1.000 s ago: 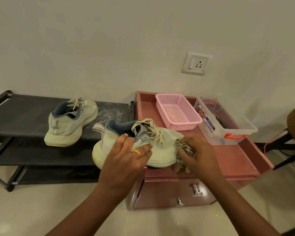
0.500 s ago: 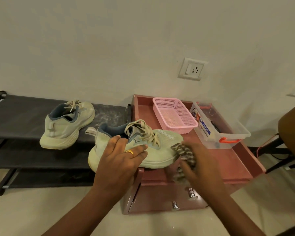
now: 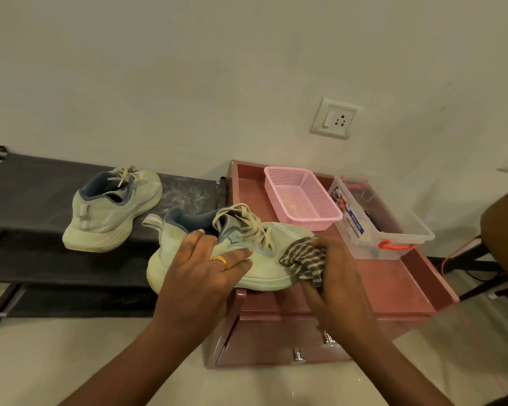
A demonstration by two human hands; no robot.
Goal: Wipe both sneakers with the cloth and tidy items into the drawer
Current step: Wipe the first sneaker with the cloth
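I'm wiping the near sneaker point(image 3: 279, 238): my left hand point(image 3: 206, 268) steadies it, fingers spread; my right hand point(image 3: 335, 276) clutches the striped cloth point(image 3: 304, 256). Next, I'd sweep heelward.

The far sneaker point(image 3: 109, 212) is set on the top shelf of the shoe rack point(image 3: 27, 194), left of the table point(image 3: 393, 282). The near sneaker point(image 3: 264, 268) is laid across the table's front left corner, its heel overhanging toward the rack. Behind it the basket point(image 3: 311, 222) is placed, with the box point(image 3: 361, 227) just to its right. The drawer point(image 3: 261, 347) is set beneath the tabletop. The left hand point(image 3: 200, 273) is laid on the near sneaker; the cloth point(image 3: 304, 256) is pressed to its toe by the right hand point(image 3: 338, 276).
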